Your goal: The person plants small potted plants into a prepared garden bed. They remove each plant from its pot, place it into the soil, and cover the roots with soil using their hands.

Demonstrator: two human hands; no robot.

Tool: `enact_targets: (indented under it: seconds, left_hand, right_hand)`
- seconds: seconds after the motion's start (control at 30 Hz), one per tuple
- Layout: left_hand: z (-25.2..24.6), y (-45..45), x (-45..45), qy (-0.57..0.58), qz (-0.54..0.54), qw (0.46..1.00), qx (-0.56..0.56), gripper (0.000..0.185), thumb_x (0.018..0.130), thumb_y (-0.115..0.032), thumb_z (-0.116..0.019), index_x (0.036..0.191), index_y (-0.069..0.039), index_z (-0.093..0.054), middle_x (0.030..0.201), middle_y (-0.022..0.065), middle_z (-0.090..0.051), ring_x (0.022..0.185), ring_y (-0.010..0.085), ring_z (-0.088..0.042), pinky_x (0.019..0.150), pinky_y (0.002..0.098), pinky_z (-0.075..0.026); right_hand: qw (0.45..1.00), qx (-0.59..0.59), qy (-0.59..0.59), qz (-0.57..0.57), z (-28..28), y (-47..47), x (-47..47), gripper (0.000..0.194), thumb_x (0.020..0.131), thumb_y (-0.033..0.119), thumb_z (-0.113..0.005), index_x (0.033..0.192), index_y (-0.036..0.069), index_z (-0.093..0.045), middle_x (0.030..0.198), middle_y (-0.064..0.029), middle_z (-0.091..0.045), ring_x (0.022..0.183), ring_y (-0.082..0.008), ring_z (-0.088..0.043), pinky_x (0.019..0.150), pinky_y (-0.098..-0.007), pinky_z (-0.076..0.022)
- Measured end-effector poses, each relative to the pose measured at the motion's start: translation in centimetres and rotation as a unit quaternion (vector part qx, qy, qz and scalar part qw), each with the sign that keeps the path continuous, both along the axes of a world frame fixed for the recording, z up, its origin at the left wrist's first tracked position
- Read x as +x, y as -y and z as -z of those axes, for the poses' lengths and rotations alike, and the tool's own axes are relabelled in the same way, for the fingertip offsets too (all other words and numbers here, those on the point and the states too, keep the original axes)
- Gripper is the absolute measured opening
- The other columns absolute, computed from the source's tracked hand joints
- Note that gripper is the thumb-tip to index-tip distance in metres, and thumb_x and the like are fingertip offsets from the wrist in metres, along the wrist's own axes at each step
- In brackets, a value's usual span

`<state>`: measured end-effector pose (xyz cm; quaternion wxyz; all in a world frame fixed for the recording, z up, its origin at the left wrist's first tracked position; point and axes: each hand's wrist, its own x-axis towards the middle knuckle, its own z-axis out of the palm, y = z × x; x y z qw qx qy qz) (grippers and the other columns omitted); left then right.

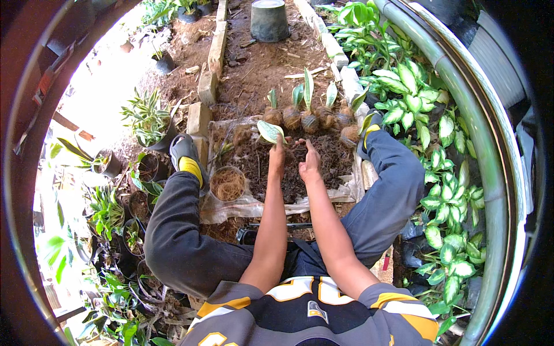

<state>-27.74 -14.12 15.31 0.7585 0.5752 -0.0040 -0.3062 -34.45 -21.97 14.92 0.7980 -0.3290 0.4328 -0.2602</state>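
Observation:
My left hand [278,155] is closed around the base of a broad, pale-edged green leaf [270,131], probably a snake plant leaf. My right hand [310,163] is a short way to its right, index finger stretched forward; its palm side is hidden, so whether it holds anything is unclear. Both hands are above a heap of dark soil [290,184] on a whitish plastic sheet [233,211]. Beyond them stands a row of fibre-wrapped root balls [310,123], several with an upright leaf [308,88]. A round tub of brown coconut fibre [227,184] is left of the soil.
Block edging [208,87] and a paler row of blocks [331,45] flank the soil path. An upturned dark bucket [269,26] stands at the far end. Potted plants [153,121] crowd the left; variegated dieffenbachia [407,86] and a bamboo pole [484,142] line the right.

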Motion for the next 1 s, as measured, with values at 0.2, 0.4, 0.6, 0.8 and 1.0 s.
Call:
enact_targets:
  seconds: [0.2, 0.4, 0.6, 0.8, 1.0]
  left_hand:
    - [1.1, 2.1, -1.6, 0.135, -0.022, 0.989, 0.059, 0.051, 0.092, -0.040, -0.059, 0.107, 0.008, -0.062, 0.095, 0.0164, -0.069, 0.083, 0.0195, -0.063, 0.074, 0.0357, -0.048]
    - [3.2, 2.0, -0.8, 0.052, -0.004, 0.999, 0.016, 0.050, 0.090, -0.038, -0.062, 0.105, 0.010, -0.062, 0.093, 0.0148, -0.068, 0.078, 0.0180, -0.062, 0.068, 0.0328, -0.048]
    - [2.8, 1.0, -0.8, -0.045, -0.027, 0.995, -0.085, 0.045, 0.089, -0.035, -0.063, 0.103, 0.008, -0.063, 0.092, 0.0124, -0.067, 0.076, 0.0174, -0.062, 0.067, 0.0324, -0.048]
    - [2.6, 1.0, -0.8, -0.080, -0.050, 0.991, -0.097, 0.040, 0.088, -0.032, -0.065, 0.101, 0.006, -0.063, 0.090, 0.0100, -0.067, 0.075, 0.0169, -0.061, 0.066, 0.0321, -0.048]
    - [2.9, 1.0, -0.7, -0.092, -0.078, 0.987, -0.109, 0.035, 0.086, -0.029, -0.067, 0.099, 0.004, -0.064, 0.088, 0.0076, -0.066, 0.073, 0.0163, -0.060, 0.065, 0.0317, -0.047]
  right_hand:
    - [0.929, -0.332, -0.163, -0.011, -0.1, -2.0, 0.8, 0.034, 0.098, 0.027, -0.047, 0.103, 0.000, -0.066, 0.097, -0.0148, -0.068, 0.082, -0.0249, -0.064, 0.073, -0.0380, -0.0490]
    - [0.899, -0.400, -0.165, -0.070, -1.3, -3.8, 0.9, 0.047, 0.099, 0.038, -0.042, 0.121, 0.000, -0.058, 0.118, -0.0182, -0.062, 0.107, -0.0313, -0.060, 0.089, -0.0390, -0.0468]
    - [0.859, -0.450, -0.175, -0.171, 0.5, -4.1, 1.2, 0.083, 0.097, 0.059, -0.021, 0.144, -0.009, -0.018, 0.152, -0.0258, -0.016, 0.143, -0.0361, -0.011, 0.117, -0.0399, -0.0102]
    - [0.759, -0.575, -0.192, -0.238, 0.9, -3.7, 1.3, 0.087, 0.093, 0.067, -0.020, 0.150, 0.002, -0.006, 0.153, -0.0267, -0.010, 0.142, -0.0434, -0.004, 0.116, -0.0494, -0.0049]
    - [0.845, -0.462, -0.178, -0.201, -1.0, -4.8, 1.2, 0.080, 0.094, 0.066, -0.016, 0.152, 0.010, -0.007, 0.153, -0.0256, -0.010, 0.143, -0.0413, 0.005, 0.114, -0.0490, 0.0052]
